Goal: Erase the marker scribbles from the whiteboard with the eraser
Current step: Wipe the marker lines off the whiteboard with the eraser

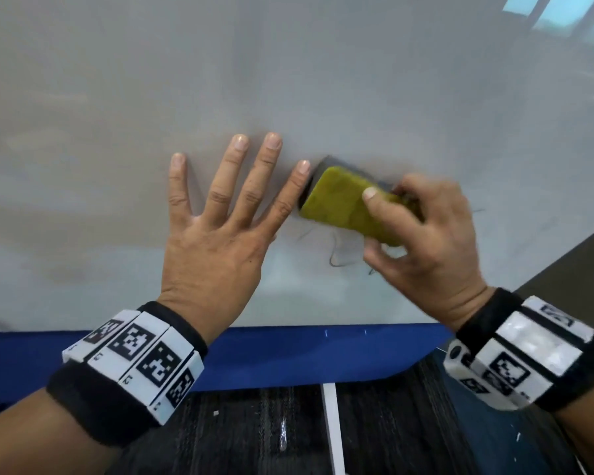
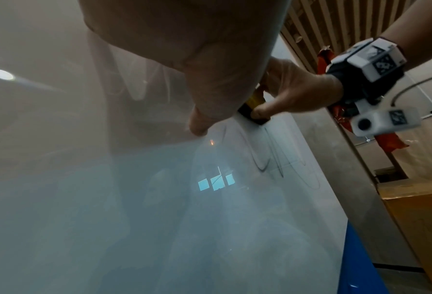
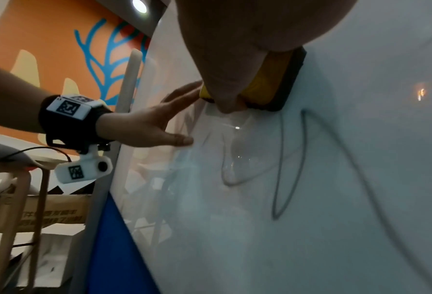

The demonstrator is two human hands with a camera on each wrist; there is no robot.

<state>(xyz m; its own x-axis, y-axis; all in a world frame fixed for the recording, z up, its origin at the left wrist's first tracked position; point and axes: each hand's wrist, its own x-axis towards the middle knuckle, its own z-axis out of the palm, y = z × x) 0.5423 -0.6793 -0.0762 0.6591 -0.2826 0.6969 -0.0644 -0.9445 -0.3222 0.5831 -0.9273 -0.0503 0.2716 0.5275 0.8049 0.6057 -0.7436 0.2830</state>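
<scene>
The whiteboard (image 1: 288, 63) fills the head view, and my left hand (image 1: 220, 217) lies flat on it with fingers spread. My right hand (image 1: 422, 231) grips a yellow eraser (image 1: 343, 204) with a dark felt base, pressed against the board just right of the left index finger. Thin dark marker scribbles (image 1: 335, 258) loop below the eraser. The right wrist view shows the eraser (image 3: 275, 83) under my thumb and long scribble lines (image 3: 285, 179) beneath it. In the left wrist view the scribbles (image 2: 265, 159) run below the eraser (image 2: 252, 105).
A blue band (image 1: 288, 354) runs under the board's bottom edge, with dark floor (image 1: 254, 433) below. The board's right edge (image 1: 563, 255) slants past my right hand. A cardboard box (image 2: 421, 228) stands right of the board, a wooden frame (image 3: 15, 218) and boxes to its left.
</scene>
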